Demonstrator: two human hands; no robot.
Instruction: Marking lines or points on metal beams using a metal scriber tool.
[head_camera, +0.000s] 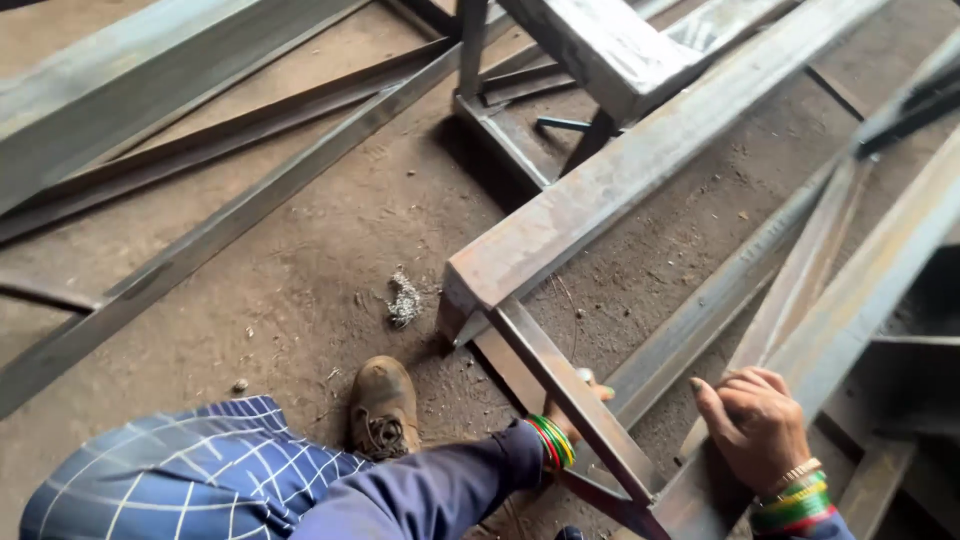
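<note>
My left hand (580, 395) reaches under a slanted flat steel bar (570, 395), which hides most of it; only fingertips and a wrist with green and red bangles show. Whether it grips anything cannot be told. My right hand (752, 425) rests with curled fingers on the edge of a long steel angle bar (850, 310), also wearing bangles. A thick rusty square steel beam (620, 170) runs diagonally up to the right, and its cut end lies just above my left hand.
Long steel bars (220, 225) and a wide beam (120, 90) cross the dirt floor at left. My brown boot (382, 405) and blue checked trouser leg (190, 475) sit at lower left. A small scrap clump (403, 300) lies on the ground.
</note>
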